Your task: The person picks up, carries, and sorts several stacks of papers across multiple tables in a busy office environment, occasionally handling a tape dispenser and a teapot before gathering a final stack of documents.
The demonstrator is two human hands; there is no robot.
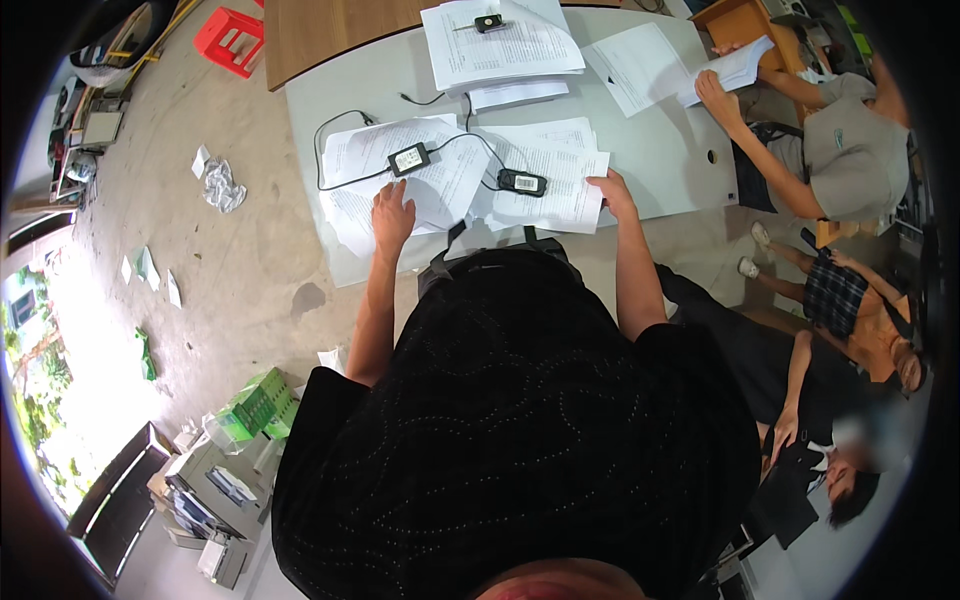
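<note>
While my left hand (393, 212) lies with its fingers loosely spread on the left papers (350, 150), its fingertips sit just below the adapter (408, 160); I can't tell whether they touch it, and the hand grips nothing that I can see. My right hand (617, 193) is partly closed, thumb and fingers at the right edge of the right papers (565, 200), which seem pinched there. Both piles lie side by side on the grey table (650, 160), at the edge nearest me. The adapter rests on the left pile, and its black cable (318, 150) loops out to the left. On the right pile lies a black device (522, 182) with a white label, and a lead runs from the adapter toward it. Beyond them is a stack (500, 65) with a small dark object (488, 23) on top. To my right a co-worker (860, 150) holds up some sheets (740, 70), near a flat sheet (640, 70) on the table
</note>
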